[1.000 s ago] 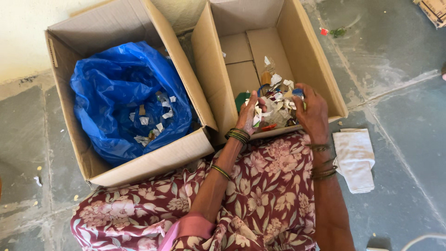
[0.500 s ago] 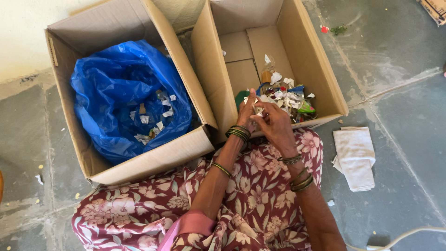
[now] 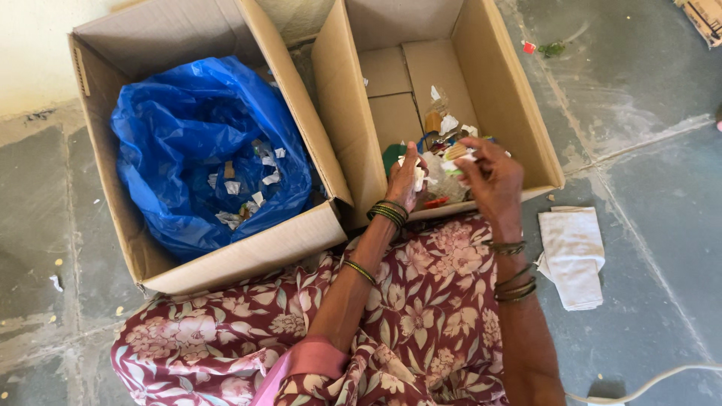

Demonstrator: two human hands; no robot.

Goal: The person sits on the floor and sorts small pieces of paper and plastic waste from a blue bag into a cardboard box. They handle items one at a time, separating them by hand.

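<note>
Over the right-hand box: both hands at work above the scrap heap, near the box's front wall.
Left hand: palm up at the near edge of the heap, fingers curled loosely, white paper bits cupped in the palm; green bangles on the wrist.
Right hand: raised just beside the left, fingers pinched together on a small pale scrap with a hint of green; bangles on this wrist too.
Scrap heap: torn white paper, a tan piece, blue, green and red bits, piled against the front right corner of the box floor, partly hidden by both hands.
Right cardboard box: open, flaps up, bare brown bottom showing at the back half.
Left cardboard box: open, touching the right box along one wall, lined with a blue plastic bag.
Bag contents: scattered paper pieces, white and tan, resting low in the blue folds, well apart from both hands.
Lap: floral maroon dress filling the lower middle, pressed against both boxes' front walls.
Floor: grey stone slabs, specks of litter here and there.
White cloth: folded, lying on the floor just right of the right forearm, clear of the box.
White cable: curving across the bottom right corner.
</note>
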